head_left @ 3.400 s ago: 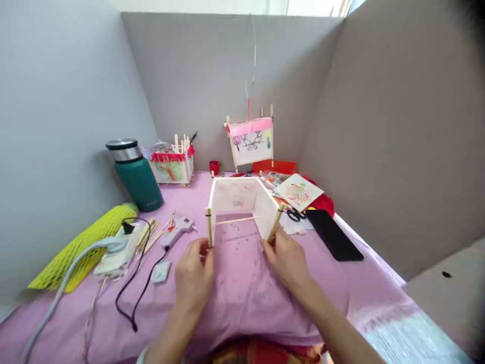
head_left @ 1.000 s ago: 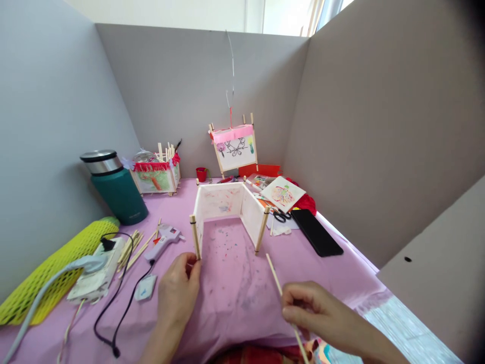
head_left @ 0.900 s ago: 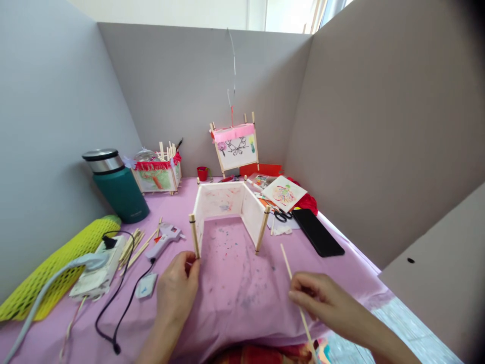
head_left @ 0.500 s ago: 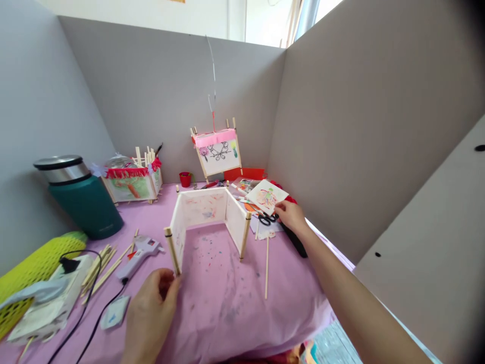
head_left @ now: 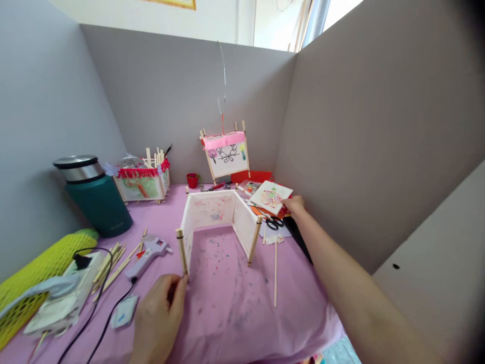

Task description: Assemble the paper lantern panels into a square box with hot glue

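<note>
A three-sided frame of white painted panels (head_left: 212, 210) stands on the purple cloth, its open side facing me. Wooden sticks form its corner posts. My left hand (head_left: 161, 311) is closed at the foot of the front left post (head_left: 182, 253), thumb and forefinger on its lower end. Over at the right, my right hand (head_left: 294, 205) pinches the near right corner of a white card with a colourful drawing (head_left: 271, 196). The card is tilted above black-handled scissors (head_left: 273, 222) and paper scraps. A single wooden stick (head_left: 275, 275) lies to the right of the frame.
A glue gun (head_left: 151, 255), loose sticks (head_left: 121, 265) and a power strip (head_left: 64, 298) with cords lie at left. Behind them stand a teal bottle (head_left: 98, 202) and a decorated box (head_left: 142, 184). A pink-topped paper lantern (head_left: 227, 154) hangs at the back; grey partitions (head_left: 182, 91) enclose the table.
The whole view has shifted, so the scene sits slightly farther right. My right hand still holds the card, now a little flatter. My left hand stays at the post's foot.
</note>
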The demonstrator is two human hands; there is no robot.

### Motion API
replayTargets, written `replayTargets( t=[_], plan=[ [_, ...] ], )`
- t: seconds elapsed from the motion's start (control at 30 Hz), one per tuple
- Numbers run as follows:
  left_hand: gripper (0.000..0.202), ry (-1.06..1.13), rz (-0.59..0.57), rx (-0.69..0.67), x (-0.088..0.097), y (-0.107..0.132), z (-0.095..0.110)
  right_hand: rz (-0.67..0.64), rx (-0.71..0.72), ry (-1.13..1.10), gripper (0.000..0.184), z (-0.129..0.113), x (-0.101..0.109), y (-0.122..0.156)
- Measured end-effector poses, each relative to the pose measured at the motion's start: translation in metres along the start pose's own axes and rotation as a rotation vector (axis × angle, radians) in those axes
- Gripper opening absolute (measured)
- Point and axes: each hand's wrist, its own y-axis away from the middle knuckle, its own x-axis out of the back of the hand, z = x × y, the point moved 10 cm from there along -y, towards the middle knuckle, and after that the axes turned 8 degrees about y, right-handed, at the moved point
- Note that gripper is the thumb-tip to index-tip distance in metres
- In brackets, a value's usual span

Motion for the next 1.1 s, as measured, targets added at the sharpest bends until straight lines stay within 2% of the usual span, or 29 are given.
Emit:
replayTargets(
  t=[0.07, 0.13, 0.23, 0.3, 0.37, 0.43, 0.53, 0.57, 0.67, 0.77, 0.87, 0.93, 1.0, 1.1],
  plan=[
    [0.026, 0.023, 0.002, 0.006, 0.0, 0.0, -0.001, 0.029, 0.056, -0.067, 0.027, -0.008, 0.008, 0.003],
    [0.023, 0.046, 0.006, 0.026, -0.001, 0.001, -0.003, 0.095, 0.137, -0.129, 0.022, -0.017, 0.026, 0.011],
    [0.018, 0.062, 0.007, 0.053, -0.001, 0.001, -0.005, 0.261, 0.298, -0.207, 0.015, -0.025, 0.066, 0.038],
    [0.019, 0.067, 0.001, 0.051, -0.001, 0.001, -0.004, 0.381, 0.383, -0.243, 0.015, -0.021, 0.093, 0.064],
    [0.02, 0.066, -0.004, 0.047, -0.001, 0.001, -0.003, 0.48, 0.442, -0.291, 0.019, -0.008, 0.115, 0.094],
    [0.02, 0.067, 0.0, 0.045, 0.0, 0.002, -0.003, 0.595, 0.498, -0.467, 0.021, 0.012, 0.137, 0.128],
    [0.02, 0.077, -0.006, 0.076, -0.001, 0.002, -0.005, 0.577, 0.377, -0.806, 0.018, 0.055, 0.146, 0.158],
    [0.021, 0.073, -0.02, 0.093, -0.002, 0.001, -0.005, 0.573, 0.38, -0.916, 0.016, 0.065, 0.149, 0.169],
    [0.019, 0.033, -0.059, 0.135, -0.006, -0.001, -0.004, 0.481, 0.401, -1.172, 0.017, 0.085, 0.144, 0.192],
    [0.017, -0.029, -0.053, 0.136, -0.006, -0.003, 0.001, 0.296, 0.381, -1.145, 0.02, 0.089, 0.115, 0.206],
    [0.015, -0.074, -0.041, 0.098, -0.007, -0.003, 0.008, 0.067, 0.43, -0.91, 0.021, 0.073, 0.071, 0.223],
    [0.015, -0.094, -0.034, 0.059, -0.009, -0.001, 0.014, -0.036, 0.488, -0.774, 0.02, 0.057, 0.047, 0.239],
    [0.014, -0.12, -0.026, 0.016, -0.011, 0.001, 0.02, -0.09, 0.547, -0.713, 0.019, 0.039, 0.033, 0.253],
    [0.013, -0.15, -0.016, -0.04, -0.014, 0.005, 0.028, -0.114, 0.596, -0.689, 0.019, 0.021, 0.026, 0.263]
  ],
)
